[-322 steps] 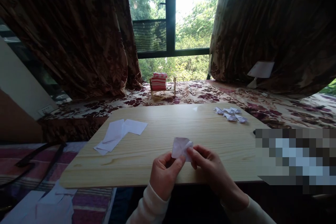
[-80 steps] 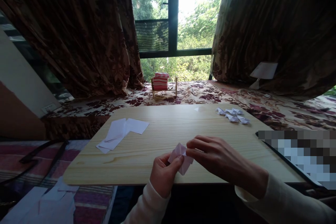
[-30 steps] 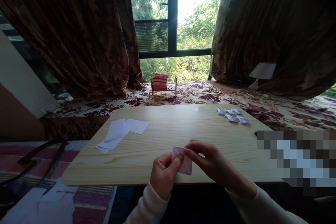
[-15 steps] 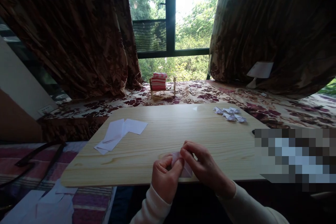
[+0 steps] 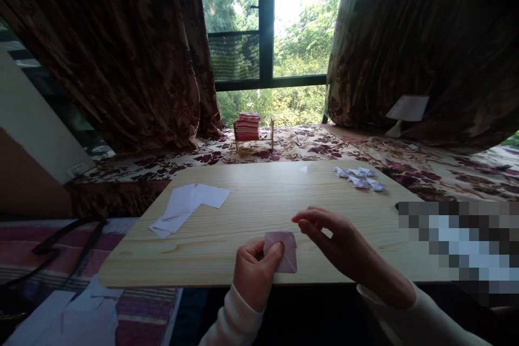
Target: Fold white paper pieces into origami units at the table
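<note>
A small folded white paper piece sits at the near edge of the light wooden table. My left hand pinches its left side between thumb and fingers. My right hand hovers just right of the paper with fingers loosely curled and apart, holding nothing. Both arms wear cream sleeves.
Flat white paper slips lie on the table's left. Several small folded pieces are heaped at the far right. A tiny wooden rack with striped cloth stands by the window. A blurred dark object lies on the right. More paper lies lower left.
My right hand has let go of the folded paper and lifted off to the right. My left hand still holds the piece at the table edge.
</note>
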The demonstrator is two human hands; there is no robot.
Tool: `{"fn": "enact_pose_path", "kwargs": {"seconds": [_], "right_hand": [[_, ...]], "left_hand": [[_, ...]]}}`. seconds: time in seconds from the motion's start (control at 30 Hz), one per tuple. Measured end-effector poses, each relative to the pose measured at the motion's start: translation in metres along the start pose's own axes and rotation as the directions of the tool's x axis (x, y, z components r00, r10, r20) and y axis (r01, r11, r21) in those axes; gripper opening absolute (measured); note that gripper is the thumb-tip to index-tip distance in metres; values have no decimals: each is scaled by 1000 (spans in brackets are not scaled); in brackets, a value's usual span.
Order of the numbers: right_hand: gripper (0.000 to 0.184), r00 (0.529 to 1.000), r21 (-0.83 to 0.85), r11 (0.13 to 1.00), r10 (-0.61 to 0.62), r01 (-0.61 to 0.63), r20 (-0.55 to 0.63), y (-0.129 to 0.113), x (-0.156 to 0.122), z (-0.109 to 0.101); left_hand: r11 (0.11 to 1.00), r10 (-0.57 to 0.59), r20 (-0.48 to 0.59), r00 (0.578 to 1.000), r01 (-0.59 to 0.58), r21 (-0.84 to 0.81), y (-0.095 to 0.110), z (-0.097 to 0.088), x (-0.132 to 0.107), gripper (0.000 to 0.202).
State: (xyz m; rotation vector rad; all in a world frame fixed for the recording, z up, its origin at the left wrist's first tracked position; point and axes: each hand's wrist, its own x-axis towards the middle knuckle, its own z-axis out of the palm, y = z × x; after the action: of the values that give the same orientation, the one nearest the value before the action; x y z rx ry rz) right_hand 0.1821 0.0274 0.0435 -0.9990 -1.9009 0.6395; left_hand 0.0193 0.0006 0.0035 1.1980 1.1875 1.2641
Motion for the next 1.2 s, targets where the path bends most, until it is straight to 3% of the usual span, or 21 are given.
{"fn": "enact_pose_path", "kwargs": {"seconds": [0.17, 0.47, 0.87, 1.2], "right_hand": [[10, 984, -116, 989, -78, 97, 159, -8, -10, -10], [9, 995, -149, 986, -67, 78, 80, -1, -12, -4], [2, 988, -87, 995, 51, -38, 145, 1, -11, 0], [12, 993, -86, 996, -3, 13, 118, -3, -13, 1]], "left_hand": [[999, -12, 21, 1000, 13, -34, -3, -1, 2, 32], [998, -16, 43, 999, 18, -57, -1, -1, 3, 34], [999, 45, 100, 994, -43, -22, 6, -3, 1, 30], [1000, 16, 105, 994, -14, -20, 8, -4, 3, 34]]}}
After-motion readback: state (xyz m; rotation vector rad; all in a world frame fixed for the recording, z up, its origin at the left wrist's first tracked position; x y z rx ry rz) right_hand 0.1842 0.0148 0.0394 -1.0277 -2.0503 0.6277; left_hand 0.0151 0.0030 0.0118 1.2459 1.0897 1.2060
